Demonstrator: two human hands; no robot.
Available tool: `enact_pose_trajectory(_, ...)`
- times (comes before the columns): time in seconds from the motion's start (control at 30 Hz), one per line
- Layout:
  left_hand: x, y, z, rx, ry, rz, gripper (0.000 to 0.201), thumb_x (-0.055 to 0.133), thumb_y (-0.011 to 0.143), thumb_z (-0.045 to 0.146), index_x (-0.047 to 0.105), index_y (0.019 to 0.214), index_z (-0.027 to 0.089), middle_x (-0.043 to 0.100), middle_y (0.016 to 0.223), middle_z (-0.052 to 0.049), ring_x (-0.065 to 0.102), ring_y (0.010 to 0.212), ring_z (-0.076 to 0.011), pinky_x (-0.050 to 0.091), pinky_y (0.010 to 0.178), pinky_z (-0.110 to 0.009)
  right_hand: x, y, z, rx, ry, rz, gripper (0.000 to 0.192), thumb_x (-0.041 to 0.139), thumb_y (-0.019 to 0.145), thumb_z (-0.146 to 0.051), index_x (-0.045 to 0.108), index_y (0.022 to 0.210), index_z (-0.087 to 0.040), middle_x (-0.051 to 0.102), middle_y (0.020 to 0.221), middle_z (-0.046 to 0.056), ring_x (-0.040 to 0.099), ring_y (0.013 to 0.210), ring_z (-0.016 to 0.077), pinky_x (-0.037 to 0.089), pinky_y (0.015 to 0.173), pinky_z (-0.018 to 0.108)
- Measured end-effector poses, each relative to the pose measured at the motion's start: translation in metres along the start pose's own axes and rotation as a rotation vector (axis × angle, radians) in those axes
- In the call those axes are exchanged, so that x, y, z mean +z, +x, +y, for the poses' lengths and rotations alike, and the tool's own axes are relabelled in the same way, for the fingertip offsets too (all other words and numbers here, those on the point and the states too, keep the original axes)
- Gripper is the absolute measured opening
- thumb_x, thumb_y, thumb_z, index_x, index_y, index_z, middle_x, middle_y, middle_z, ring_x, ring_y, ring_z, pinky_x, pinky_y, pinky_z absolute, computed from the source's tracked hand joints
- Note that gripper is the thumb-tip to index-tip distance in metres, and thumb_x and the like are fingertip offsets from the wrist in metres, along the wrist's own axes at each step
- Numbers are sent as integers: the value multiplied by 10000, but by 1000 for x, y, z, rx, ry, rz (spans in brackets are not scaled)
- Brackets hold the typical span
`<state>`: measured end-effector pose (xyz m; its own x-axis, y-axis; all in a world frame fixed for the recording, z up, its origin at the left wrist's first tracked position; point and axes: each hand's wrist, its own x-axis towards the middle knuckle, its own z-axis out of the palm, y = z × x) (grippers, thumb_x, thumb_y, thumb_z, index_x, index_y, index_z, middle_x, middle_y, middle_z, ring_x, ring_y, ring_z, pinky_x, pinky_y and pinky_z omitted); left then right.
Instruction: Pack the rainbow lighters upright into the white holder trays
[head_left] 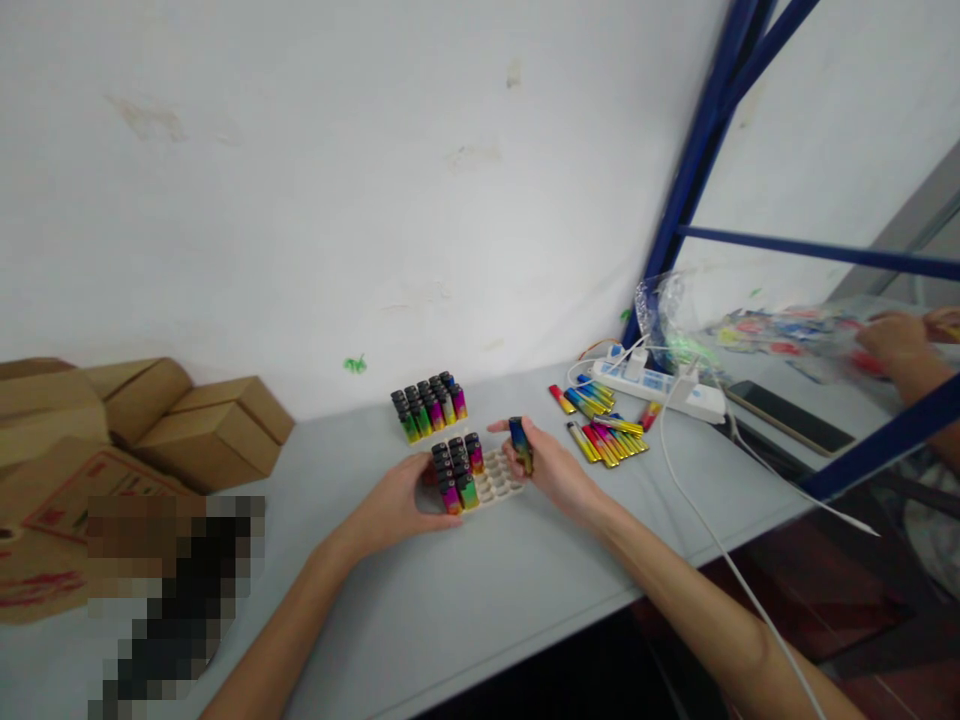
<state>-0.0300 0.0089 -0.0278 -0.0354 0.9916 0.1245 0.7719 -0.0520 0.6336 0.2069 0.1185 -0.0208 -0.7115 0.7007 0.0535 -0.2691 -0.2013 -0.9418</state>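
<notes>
My left hand (405, 503) curls round the left end of a white tray (491, 486) with round holes, thumb along its front edge and fingers behind. Several colourful lighters (459, 470) with black tops stand upright in the left part of this tray; its right-hand holes are bare. Over those holes, my right hand (551, 462) grips a single lighter (520, 446), blue fading to yellow with a dark top. Just behind stands a second tray (442, 436) filled with upright lighters (429, 405). To the right of my right hand lies a loose pile of shiny coloured lighters (611, 440).
A white power strip (660, 388) with plugs and cables lies beyond the pile, beside a phone (787, 415). A blue metal frame (686, 190) rises at right. Another person's hand (896, 340) is by a clear plastic bag (795, 335). Cardboard boxes (225, 430) stand at left.
</notes>
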Motion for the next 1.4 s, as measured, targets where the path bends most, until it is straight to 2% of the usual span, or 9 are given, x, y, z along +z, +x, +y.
enact_pose_trajectory(0.27, 0, 0, 2, -7, 18, 2, 607, 940, 626, 440, 720, 1124, 170, 783, 1101, -98, 721, 992, -340, 606, 899, -453, -10, -5, -9, -82, -275, -72, 506, 726, 926, -631, 729, 1171, -189, 673, 863, 10, 629, 803, 163, 513, 781, 304)
enact_pose_trajectory(0.47, 0, -1, 0, -6, 30, 14, 577, 936, 629, 469, 723, 1082, 181, 783, 1058, -71, 710, 935, -310, 610, 861, -420, -12, 9, 2, -147, -406, 17, 455, 857, 816, -546, 758, 1062, -176, 823, 1003, 83, 770, 945, 246, 610, 917, 396)
enact_pose_trajectory(0.63, 1, -1, -2, 12, 2, 15, 608, 954, 614, 434, 727, 1117, 180, 782, 1077, -77, 706, 947, -314, 612, 861, -422, -11, 9, 9, -245, -596, -39, 263, 791, 913, -403, 775, 1061, -186, 824, 973, 78, 788, 912, 238, 627, 903, 382)
enact_pose_trajectory(0.8, 2, -1, -3, 17, 16, -7, 602, 954, 635, 423, 713, 1123, 164, 774, 1105, -105, 707, 974, -326, 602, 885, -450, -14, 8, 11, -389, -778, -76, 222, 733, 977, -345, 786, 1108, -173, 797, 1060, 117, 773, 933, 240, 631, 900, 381)
enact_pose_trajectory(1.07, 0, -1, 1, 3, 30, 4, 582, 946, 628, 391, 718, 1114, 166, 774, 1088, -93, 709, 972, -324, 599, 886, -440, -19, 17, -1, -356, -978, -255, 200, 738, 975, -225, 720, 1172, -192, 822, 1056, 90, 784, 938, 224, 612, 898, 362)
enact_pose_trajectory(1.17, 1, -1, -1, 6, 23, 6, 562, 939, 634, 418, 714, 1087, 173, 772, 1074, -86, 705, 960, -321, 601, 871, -432, -18, 14, 2, -311, -959, -226, 286, 758, 951, -189, 653, 1217, -195, 813, 978, 60, 784, 875, 204, 619, 820, 329)
enact_pose_trajectory(1.23, 1, 0, -3, 13, 12, 4, 571, 934, 642, 428, 707, 1102, 178, 769, 1089, -87, 707, 964, -323, 603, 870, -431, -23, 8, 3, -345, -994, -174, 187, 747, 957, -183, 664, 1123, -192, 800, 973, 59, 773, 872, 195, 605, 811, 308)
enact_pose_trajectory(1.3, 2, 0, -5, 16, 23, 8, 561, 934, 642, 441, 701, 1083, 183, 765, 1083, -95, 707, 954, -328, 602, 866, -438, -35, 2, -1, -380, -1088, -78, 64, 711, 972, -157, 684, 1024, -185, 786, 979, 70, 759, 884, 196, 589, 828, 304)
enact_pose_trajectory(1.4, 2, 1, -7, 9, 55, 11, 523, 939, 636, 470, 691, 1006, 195, 763, 1046, -102, 705, 933, -335, 600, 858, -452, -63, -8, -11, -308, -1335, 120, 99, 664, 968, -102, 726, 1019, -159, 779, 1048, 126, 749, 970, 249, 575, 896, 360)
